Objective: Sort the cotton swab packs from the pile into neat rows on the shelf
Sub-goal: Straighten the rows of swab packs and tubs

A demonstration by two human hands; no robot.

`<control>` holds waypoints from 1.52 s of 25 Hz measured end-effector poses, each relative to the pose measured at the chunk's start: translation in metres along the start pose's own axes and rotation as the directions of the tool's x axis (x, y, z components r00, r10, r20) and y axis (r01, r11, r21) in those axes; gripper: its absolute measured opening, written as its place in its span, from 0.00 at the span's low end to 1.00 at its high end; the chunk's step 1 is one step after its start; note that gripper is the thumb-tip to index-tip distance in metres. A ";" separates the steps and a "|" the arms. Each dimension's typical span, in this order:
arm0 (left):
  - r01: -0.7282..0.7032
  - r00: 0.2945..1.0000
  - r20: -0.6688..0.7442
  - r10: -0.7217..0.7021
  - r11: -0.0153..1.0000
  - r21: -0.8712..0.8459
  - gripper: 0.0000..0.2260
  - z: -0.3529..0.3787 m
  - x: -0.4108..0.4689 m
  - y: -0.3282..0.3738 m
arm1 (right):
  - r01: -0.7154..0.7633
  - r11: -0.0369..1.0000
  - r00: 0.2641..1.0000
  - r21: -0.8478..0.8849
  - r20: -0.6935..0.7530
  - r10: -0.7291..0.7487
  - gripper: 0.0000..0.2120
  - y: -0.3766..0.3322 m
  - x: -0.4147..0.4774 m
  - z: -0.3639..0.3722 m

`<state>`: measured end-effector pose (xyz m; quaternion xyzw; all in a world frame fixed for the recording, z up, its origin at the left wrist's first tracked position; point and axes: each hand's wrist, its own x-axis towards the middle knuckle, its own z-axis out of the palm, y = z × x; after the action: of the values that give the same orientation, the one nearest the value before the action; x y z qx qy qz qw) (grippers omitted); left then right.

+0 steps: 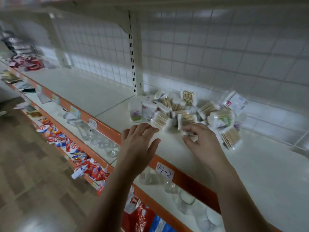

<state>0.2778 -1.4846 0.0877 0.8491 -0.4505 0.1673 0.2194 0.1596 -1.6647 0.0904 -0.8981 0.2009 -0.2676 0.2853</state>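
- Surroundings: white shelf (250,173) with an orange front edge carrying a handwritten label "04-2" (164,170). A wire grid back panel (209,52) and a slotted upright post (133,56) stand behind it.
- Lower tiers: clear glasses (107,145); below them, red-and-white snack packets (75,148).
- The pile of cotton swab packs (207,109) sits at the back of the shelf, right of the post and against the grid. A clear printed pack (135,112) stands at its left edge.
- Orientation: the packs lie at mixed angles with no common direction. One rear pack (188,96) stands with its sticks running up-down.
- Front pack (186,120): at the pile's near edge; its long axis is blurred and cannot be told.
- Left hand (140,143): palm down over the shelf front, fingers straight and spread, holding nothing.
- Right hand (200,141): fingers curled, thumb and fingertips pinching the front pack's near edge.
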 end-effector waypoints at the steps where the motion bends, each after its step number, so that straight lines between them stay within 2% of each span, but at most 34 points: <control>1: -0.007 1.000 0.006 0.007 1.000 -0.002 0.21 0.006 0.007 -0.004 | -0.010 1.000 1.000 -0.019 -0.006 0.010 0.11 0.006 0.010 0.003; 6: -0.039 0.999 0.029 0.039 0.999 0.001 0.20 0.028 0.039 -0.018 | -0.057 0.994 0.996 -0.091 -0.073 0.050 0.10 0.026 0.048 0.017; 14: -0.093 0.996 -0.007 0.092 0.993 -0.076 0.19 0.049 0.079 -0.030 | -0.195 0.951 0.981 -0.240 -0.055 0.188 0.14 0.035 0.060 0.037; 23: -0.225 0.974 -0.055 0.219 0.937 -0.266 0.16 0.054 0.113 -0.061 | -0.413 0.844 0.910 -0.342 -0.186 0.369 0.27 0.027 0.079 0.054; 28: -0.266 0.964 -0.082 0.252 0.920 -0.289 0.13 0.056 0.122 -0.079 | -0.500 0.799 0.865 -0.335 -0.243 0.440 0.31 0.014 0.079 0.061; 32: -0.296 0.954 -0.134 0.267 0.909 -0.293 0.11 0.053 0.127 -0.087 | -0.497 0.803 0.864 -0.328 -0.274 0.423 0.27 0.011 0.078 0.063; 35: -0.310 0.949 -0.154 0.275 0.903 -0.297 0.10 0.052 0.131 -0.094 | -0.461 0.858 0.868 -0.226 -0.318 0.382 0.22 0.010 0.074 0.061; 38: -0.316 0.945 -0.193 0.264 0.890 -0.330 0.11 0.051 0.133 -0.099 | -0.437 0.895 0.834 -0.087 -0.411 0.367 0.17 0.003 0.069 0.057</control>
<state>0.4368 -1.5543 0.0863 0.7040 -0.5783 0.1742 0.3736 0.2463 -1.6788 0.0741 -0.7870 0.4604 -0.3533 0.2092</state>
